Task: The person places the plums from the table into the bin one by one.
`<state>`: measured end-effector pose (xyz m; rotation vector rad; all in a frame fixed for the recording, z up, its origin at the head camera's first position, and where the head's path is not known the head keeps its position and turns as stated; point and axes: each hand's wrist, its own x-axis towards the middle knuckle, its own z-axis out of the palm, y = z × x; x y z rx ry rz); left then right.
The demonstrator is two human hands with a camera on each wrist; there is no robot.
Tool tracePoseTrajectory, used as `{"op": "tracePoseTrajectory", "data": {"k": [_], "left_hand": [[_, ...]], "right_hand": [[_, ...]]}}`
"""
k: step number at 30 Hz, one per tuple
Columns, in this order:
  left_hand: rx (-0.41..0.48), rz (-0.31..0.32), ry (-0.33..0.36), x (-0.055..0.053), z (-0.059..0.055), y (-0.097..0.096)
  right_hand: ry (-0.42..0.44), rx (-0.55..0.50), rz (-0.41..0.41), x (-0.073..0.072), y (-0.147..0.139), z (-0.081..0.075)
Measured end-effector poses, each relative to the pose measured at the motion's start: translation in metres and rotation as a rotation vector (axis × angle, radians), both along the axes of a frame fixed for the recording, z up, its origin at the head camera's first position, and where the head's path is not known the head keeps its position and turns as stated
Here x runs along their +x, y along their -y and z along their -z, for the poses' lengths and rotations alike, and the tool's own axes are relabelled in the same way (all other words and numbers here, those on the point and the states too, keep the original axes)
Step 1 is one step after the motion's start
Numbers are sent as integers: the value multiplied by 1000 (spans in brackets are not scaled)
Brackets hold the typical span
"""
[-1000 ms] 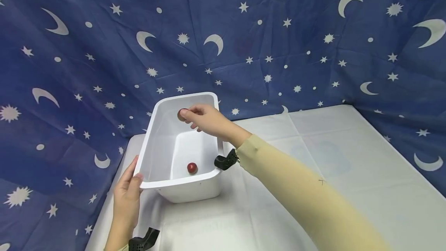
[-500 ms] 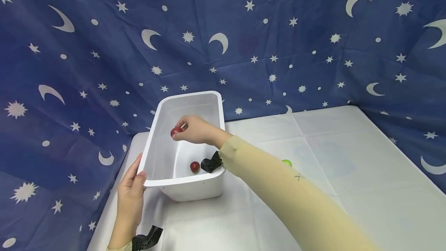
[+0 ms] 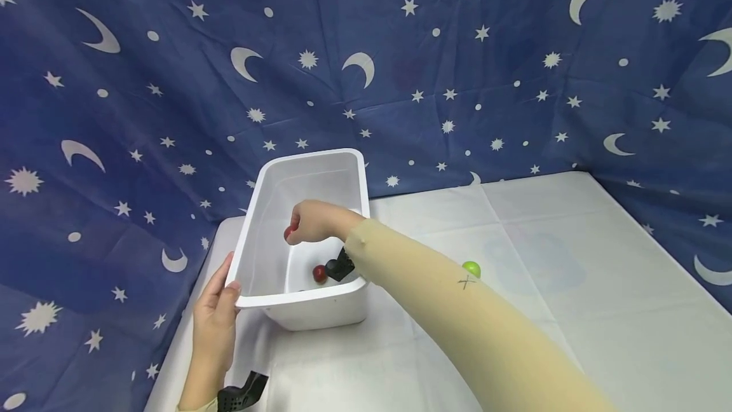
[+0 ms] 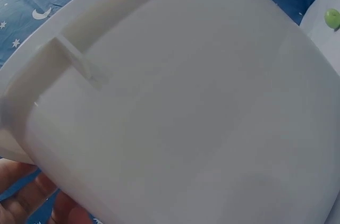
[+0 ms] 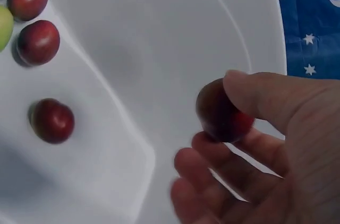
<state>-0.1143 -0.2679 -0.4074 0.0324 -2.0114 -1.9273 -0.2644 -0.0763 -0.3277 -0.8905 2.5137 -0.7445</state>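
My left hand (image 3: 215, 313) grips the near left corner of a white plastic tub (image 3: 303, 299), thumb over the rim and fingers along the outer side. In the left wrist view the tub's outer wall (image 4: 186, 91) fills most of the picture. My right hand (image 3: 320, 221) is inside the tub, pinching a dark red plum (image 5: 220, 110) between thumb and fingers, above the tub's floor. Several more fruits lie on that floor: a single red plum (image 5: 53, 120), another plum (image 5: 38, 42) and one beside it, with part of a green fruit (image 5: 4, 26) at the edge.
A round green fruit (image 3: 471, 268) lies on the white-covered table (image 3: 543, 227), right of the tub and beside the right sleeve (image 3: 446, 304). Behind and to the left hangs a blue curtain (image 3: 400, 68) with moons and stars, close to the tub's far side.
My right hand has come down and toward me inside the tub, carrying the plum. The green fruit on the table has come out from behind the sleeve. My left hand keeps its grip.
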Motion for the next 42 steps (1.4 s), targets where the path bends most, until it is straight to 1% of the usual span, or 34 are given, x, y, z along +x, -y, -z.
{"op": "tracePoseTrajectory", "data": {"k": [4,8,10,13,17,20,23,26,28,33,38,40,42], "left_hand": [[-2,1,-7,-1,0,0],[-3,-8,-14,-1,1,1],[-2,-6,-16,-1,1,1],[4,4,-22,-1,2,1],[4,9,-25,0,2,0],[3,10,-23,-1,1,0],[-1,7,-18,0,1,0],[-15,-4,-6,0,1,1],[-23,-12,0,0,1,1],[-30,-19,2,0,2,1],[-27,-20,-3,0,1,1],[-23,-17,-5,0,2,1],[-21,-14,-9,0,2,1]], "right_hand": [[10,43,-17,3,2,1],[-4,73,-29,5,2,2],[-10,108,-38,6,3,2],[9,173,-50,6,2,4],[33,219,-60,6,1,4],[12,219,-58,6,1,4],[-17,195,-51,6,1,3],[-38,115,-46,7,-1,-1],[-37,37,-44,6,-4,-5],[-2,-220,-22,6,-19,-17],[24,-486,56,7,-49,-29],[32,-564,95,8,-63,-32],[44,-618,132,7,-79,-33]]}}
